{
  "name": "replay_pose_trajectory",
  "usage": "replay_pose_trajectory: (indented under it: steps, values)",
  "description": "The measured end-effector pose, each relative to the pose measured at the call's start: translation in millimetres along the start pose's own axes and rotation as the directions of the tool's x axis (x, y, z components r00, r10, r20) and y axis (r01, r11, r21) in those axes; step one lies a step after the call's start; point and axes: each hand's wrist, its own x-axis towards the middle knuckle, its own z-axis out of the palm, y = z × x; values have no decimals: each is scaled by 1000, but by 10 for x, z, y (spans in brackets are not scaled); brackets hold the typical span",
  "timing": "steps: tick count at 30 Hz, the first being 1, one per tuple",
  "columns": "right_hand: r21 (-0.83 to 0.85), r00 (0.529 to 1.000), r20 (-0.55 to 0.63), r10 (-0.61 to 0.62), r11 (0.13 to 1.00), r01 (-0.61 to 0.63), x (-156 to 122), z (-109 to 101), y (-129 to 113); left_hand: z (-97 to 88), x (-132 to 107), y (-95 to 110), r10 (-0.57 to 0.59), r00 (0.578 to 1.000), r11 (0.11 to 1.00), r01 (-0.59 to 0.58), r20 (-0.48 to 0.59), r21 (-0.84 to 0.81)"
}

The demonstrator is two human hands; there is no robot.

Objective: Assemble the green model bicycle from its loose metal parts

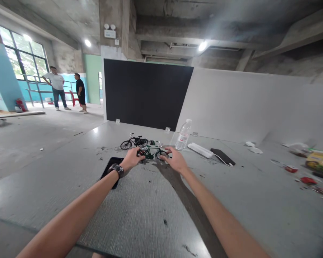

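Observation:
A small green model bicycle point(151, 153) stands upright on the grey table between my two hands. My left hand point(132, 158), with a dark watch on the wrist, pinches its rear wheel at the left end. Fingers of my right hand point(176, 159) close on the front wheel at the right end. Just behind and to the left, a black model bicycle point(136, 142) stands on its own wheels. Small dark green pieces point(152, 142) lie behind the green bicycle. Partly under my left wrist lies a dark phone point(109, 168).
Beyond my right hand stand a clear plastic bottle point(183, 135), a white power bank point(200, 150) and a black phone point(223, 156) joined by a cable. Yellow packaging point(320, 163) and scraps lie far right. A black panel point(148, 94) borders the table's back. Two people stand far left.

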Motion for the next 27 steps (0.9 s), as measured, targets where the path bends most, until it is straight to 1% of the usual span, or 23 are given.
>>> replay_pose_trajectory:
  steps: [2, 4, 6, 8, 14, 17, 21, 27]
  values:
    - [-61, 999, -34, 17, 998, -19, -30, 26, -21, -7, 0, 9, -3, 1000, 1000, 3, -4, 11]
    - [-87, 994, -101, 35, 995, -44, -66, 53, -60, -11, 0, 16, -2, 1000, 1000, 2, -2, 16]
    - [-62, 984, -163, 68, 995, -79, -99, 82, -104, -9, 1, 18, -1, 1000, 1000, 1, -3, 16]
    - [-19, 976, -184, 114, 993, -119, -116, 114, -146, -4, 1, 16, -1, 1000, 1000, 1, -6, 15]
    - [49, 965, -150, 215, 976, -210, -70, 218, -188, 8, -1, 6, -3, 1000, 1000, 3, 7, 16]
    - [68, 964, -140, 227, 973, -219, -34, 249, -180, 12, 1, 5, -1, 1000, 1000, 1, 6, 20]
    - [93, 963, -131, 237, 970, -226, 8, 240, -180, 18, 8, 4, 13, 1000, 1000, -14, 3, 21]
    - [181, 962, -74, 263, 952, -247, 48, 219, -181, 11, 9, 13, 22, 1000, 999, -23, 6, 32]
